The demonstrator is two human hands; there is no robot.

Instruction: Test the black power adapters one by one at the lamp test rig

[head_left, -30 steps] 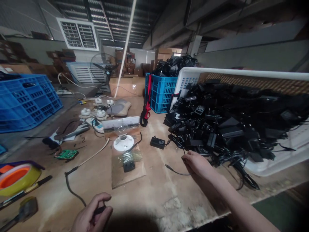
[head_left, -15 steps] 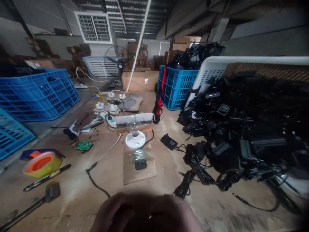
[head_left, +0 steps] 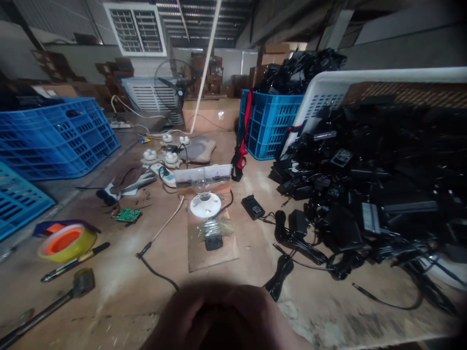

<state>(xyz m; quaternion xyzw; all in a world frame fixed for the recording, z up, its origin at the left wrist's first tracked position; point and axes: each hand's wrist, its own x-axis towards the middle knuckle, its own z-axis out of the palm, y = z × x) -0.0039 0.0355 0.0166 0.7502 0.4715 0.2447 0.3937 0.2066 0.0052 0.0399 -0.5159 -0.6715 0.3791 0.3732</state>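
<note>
At the bottom middle, my left hand (head_left: 178,316) and my right hand (head_left: 260,311) come together, fingers curled and nearly touching. Deep shadow hides whatever lies between them. A thin black cable (head_left: 159,275) runs from a pale lead (head_left: 168,221) down to my left hand. Beside my right hand lies a bundled black cord (head_left: 280,274), partly behind the fingers. Just beyond the hands stands a white lamp holder (head_left: 205,205) with a clear bulb, on a board (head_left: 209,260) with a taped-down black socket block (head_left: 213,241). A black power adapter (head_left: 253,207) rests to its right.
A large heap of black adapters (head_left: 350,214) spills from a white basket (head_left: 386,75) on the right. Blue crates (head_left: 58,136) stand left and a blue crate (head_left: 272,126) behind. Yellow tape (head_left: 67,242), a pen (head_left: 75,262), a hammer (head_left: 83,283) and a green circuit board (head_left: 128,215) lie left.
My hands have drawn closer together, with the fingers now nearly meeting. The cable by my left hand has shifted right. Another cord end now shows near the bundled cord. The view has tilted slightly.
</note>
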